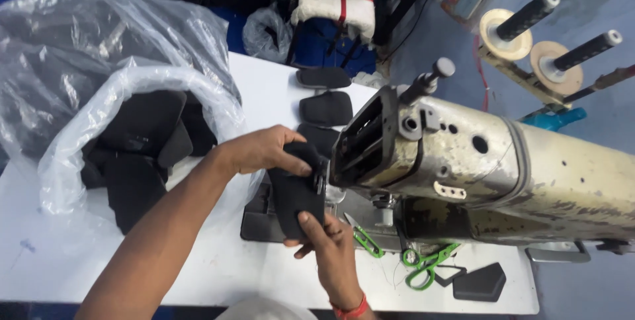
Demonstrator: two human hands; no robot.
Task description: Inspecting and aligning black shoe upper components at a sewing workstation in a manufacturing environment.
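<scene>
So the person is holding a curved black padded fabric piece (pixel 296 196) right at the needle end of a worn cream-coloured industrial sewing machine (pixel 489 168), mid-table. The left hand (pixel 268 150) is gripping its far end, fingers curled over it; the right hand (pixel 329 237) is pinching the near end. Three similar black pieces (pixel 325 108) are lying in a row toward the white table's (pixel 218 270) far edge. A clear plastic bag (pixel 112 95) of more black pieces is sitting at the left, and green-handled scissors (pixel 424 264) are lying by the near edge.
</scene>
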